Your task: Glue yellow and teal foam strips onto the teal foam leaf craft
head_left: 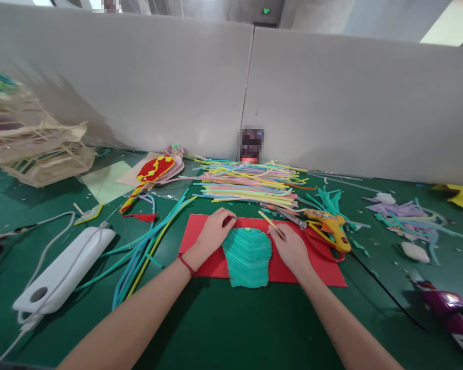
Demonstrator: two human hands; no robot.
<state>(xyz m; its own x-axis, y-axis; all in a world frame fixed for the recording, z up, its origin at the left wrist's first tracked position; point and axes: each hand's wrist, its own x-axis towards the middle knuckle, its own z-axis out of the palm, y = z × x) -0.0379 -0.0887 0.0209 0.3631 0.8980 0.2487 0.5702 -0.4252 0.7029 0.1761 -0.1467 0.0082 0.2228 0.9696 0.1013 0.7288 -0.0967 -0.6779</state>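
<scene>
A teal ribbed piece [248, 257], covered in slanting strips, lies on a red sheet [212, 270] in front of me. At its upper left edge is my left hand [218, 229], fingers curled together; what they pinch, if anything, is hidden. My right hand [291, 246] rests by the piece's upper right edge and grips a thin pale-yellow stick [269, 221], its far end pointing up and left. Just right of that hand, red-handled scissors [322, 244] lie partly under a yellow glue gun [332, 228].
Behind the sheet lies a pile of coloured strips [250, 185]. Loose teal and yellow strips [142, 257] and a white power strip [67, 270] are on the left, a red fan-shaped piece [156, 168] farther back. A purple glue gun [445, 308] sits right. A grey partition [158, 87] stands behind.
</scene>
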